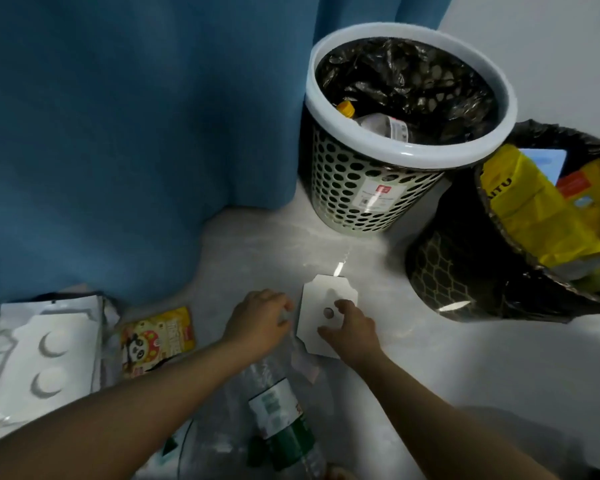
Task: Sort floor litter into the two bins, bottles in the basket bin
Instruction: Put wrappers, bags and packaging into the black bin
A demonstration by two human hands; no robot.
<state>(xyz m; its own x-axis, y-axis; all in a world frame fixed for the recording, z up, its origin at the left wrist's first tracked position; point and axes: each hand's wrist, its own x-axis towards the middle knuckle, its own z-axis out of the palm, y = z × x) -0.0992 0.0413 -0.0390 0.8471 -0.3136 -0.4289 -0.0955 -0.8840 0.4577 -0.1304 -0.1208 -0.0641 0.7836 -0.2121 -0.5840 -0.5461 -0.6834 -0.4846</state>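
R hand (350, 329) pinches white card (314, 308); L hand (258, 320) at its left edge, grip unclear.

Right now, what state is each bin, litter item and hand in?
basket bin: upright, black-lined, yellow-capped bottle inside.
black bin: bag-lined, stuffed with yellow packaging.
white card: flat on floor, under right hand.
right hand: fingers bent on card, grip unclear.
left hand: curled at card's left edge, grip unclear.
green-labelled bottle: lying on floor.
panda packet: flat on floor.
white packaging: lying on floor, left.
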